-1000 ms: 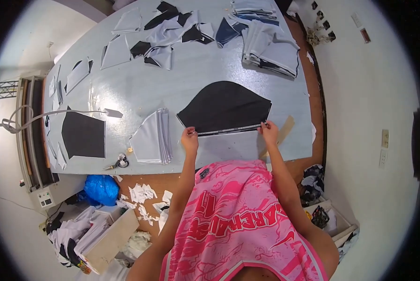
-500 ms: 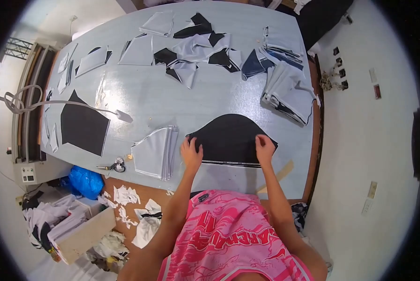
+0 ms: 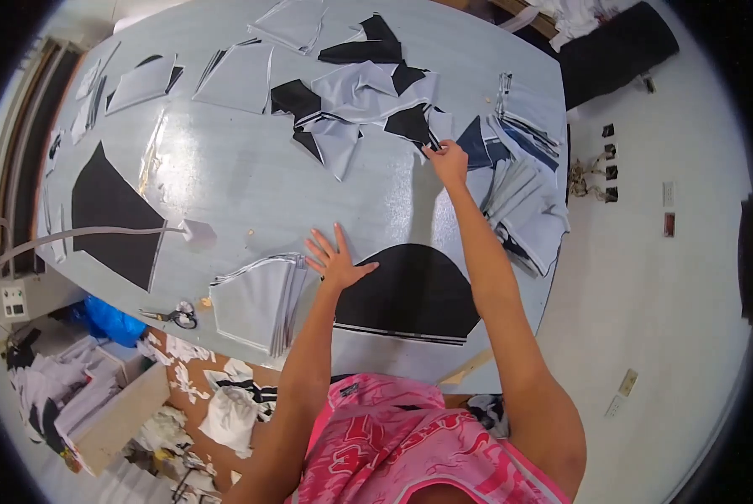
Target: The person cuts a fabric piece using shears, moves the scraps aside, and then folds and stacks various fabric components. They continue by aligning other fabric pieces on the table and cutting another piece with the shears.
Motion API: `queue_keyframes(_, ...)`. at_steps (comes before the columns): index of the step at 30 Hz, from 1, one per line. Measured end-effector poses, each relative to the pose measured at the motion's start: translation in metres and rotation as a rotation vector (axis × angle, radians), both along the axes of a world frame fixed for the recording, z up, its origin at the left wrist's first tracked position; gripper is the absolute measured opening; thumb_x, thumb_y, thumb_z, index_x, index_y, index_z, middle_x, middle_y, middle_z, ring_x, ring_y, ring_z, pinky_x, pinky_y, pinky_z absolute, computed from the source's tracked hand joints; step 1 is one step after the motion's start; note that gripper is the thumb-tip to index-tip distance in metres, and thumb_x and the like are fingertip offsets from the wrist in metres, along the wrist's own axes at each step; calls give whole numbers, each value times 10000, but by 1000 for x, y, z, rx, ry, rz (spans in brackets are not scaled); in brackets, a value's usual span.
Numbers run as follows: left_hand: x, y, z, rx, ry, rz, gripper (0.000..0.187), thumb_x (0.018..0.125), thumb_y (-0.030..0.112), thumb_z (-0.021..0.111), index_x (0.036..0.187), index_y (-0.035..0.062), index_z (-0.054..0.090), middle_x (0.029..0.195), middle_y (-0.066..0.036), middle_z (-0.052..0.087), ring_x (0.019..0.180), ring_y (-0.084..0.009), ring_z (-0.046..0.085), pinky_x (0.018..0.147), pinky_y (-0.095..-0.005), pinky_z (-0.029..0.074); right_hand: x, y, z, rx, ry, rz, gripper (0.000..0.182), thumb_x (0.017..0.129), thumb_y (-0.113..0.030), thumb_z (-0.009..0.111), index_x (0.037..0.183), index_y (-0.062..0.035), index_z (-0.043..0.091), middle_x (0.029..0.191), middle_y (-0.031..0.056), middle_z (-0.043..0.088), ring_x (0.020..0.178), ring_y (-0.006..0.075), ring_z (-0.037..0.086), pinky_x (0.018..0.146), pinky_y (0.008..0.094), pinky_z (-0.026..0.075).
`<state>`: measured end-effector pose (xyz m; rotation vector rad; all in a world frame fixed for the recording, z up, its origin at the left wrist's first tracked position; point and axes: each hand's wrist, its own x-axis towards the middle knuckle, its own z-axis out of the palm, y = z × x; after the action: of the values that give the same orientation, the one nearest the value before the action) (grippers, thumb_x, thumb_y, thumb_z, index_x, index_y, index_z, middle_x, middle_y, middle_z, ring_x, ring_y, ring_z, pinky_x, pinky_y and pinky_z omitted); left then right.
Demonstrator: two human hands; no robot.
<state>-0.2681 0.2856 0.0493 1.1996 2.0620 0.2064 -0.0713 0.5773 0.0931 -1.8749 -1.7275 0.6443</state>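
A curved black fabric piece (image 3: 406,294) lies flat on the pale table (image 3: 267,193) in front of me. Over its upper left edge is my left hand (image 3: 337,267), fingers spread, thumb on the black cloth. My right hand (image 3: 448,161) reaches forward, its fingers closed on the edge of a black and white fabric piece (image 3: 410,124) in the loose pile. Just right of that hand lies a dark blue piece (image 3: 475,144). A stack of light grey pieces (image 3: 259,302) sits left of my left hand.
Scissors (image 3: 175,316) lie near the front left edge. A folded fabric stack (image 3: 528,206) is at the right. Another black piece (image 3: 116,218) lies at the left, under a cable (image 3: 83,233). A box of scraps (image 3: 125,412) stands on the floor.
My right hand has left the curved black piece and moved forward to the pile, closing on fabric there. My left hand has opened and spread. The view has shifted.
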Motion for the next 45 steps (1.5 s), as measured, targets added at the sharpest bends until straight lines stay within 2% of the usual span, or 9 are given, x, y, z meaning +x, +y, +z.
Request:
queue_keyframes(7,-1,1,8,-34,-24,13,1526,590,693,851,1603,216,-186,1559,-339,-341,1408,-568,-348,1059,-796,-75,-2,40,-14,287,-204,370,266,867,-143,758,1091,-7,714,920,167,717,803,292,714,739,406,558)
queue_keyframes(13,-2,-6,5,13,-15,5,1547,568,727,842,1596,239,-207,1559,-344,-335,1413,-559,-345,1056,-799,-66,-7,13,128,513,171,457,109,903,-61,715,991,0,693,986,119,703,835,222,702,720,310,560)
queue_keyframes(16,-1,-16,7,113,-54,20,1474,577,751,820,1631,229,-68,1591,-314,-301,1426,-561,-322,1071,-789,-60,3,-29,214,593,357,535,106,903,-46,710,999,-4,697,1017,84,712,860,172,690,763,291,554)
queue_keyframes(18,-2,-22,16,188,26,77,1155,713,619,823,1603,159,249,1648,-315,2,1516,-524,-48,1153,-701,85,16,-62,266,610,408,546,109,912,-48,707,1011,-5,701,1023,49,715,881,128,669,800,267,539)
queue_keyframes(23,32,-19,175,1169,-171,231,503,894,198,762,1334,49,571,1329,-146,597,1239,-295,567,989,-403,471,51,-161,361,419,489,553,85,935,-63,697,997,-5,696,1002,29,712,897,99,650,831,254,515)
queue_keyframes(28,91,-32,369,1430,-411,-16,394,829,115,815,1177,14,662,1137,-128,677,1041,-234,653,854,-337,525,75,-235,402,466,427,848,100,926,-69,700,1001,-4,690,1078,63,705,985,143,645,880,295,505)
queue_keyframes(35,116,-62,413,967,-858,-395,142,914,125,748,916,13,661,731,4,638,625,-67,585,547,-233,443,118,-327,407,869,287,685,233,826,-112,799,1005,-28,675,1090,78,665,987,206,635,870,321,504)
queue_keyframes(38,129,-94,429,911,-839,-317,265,907,171,782,783,64,573,668,21,590,549,-47,549,455,-224,392,119,-413,357,821,383,225,386,739,-174,886,1031,-31,677,888,48,642,804,161,601,772,290,511)
queue_keyframes(45,128,-131,447,850,-940,-309,231,891,178,794,829,30,629,714,-18,662,540,-73,596,453,-227,430,86,-482,277,393,805,28,316,823,-90,802,1084,26,668,898,80,706,770,118,638,718,285,529)
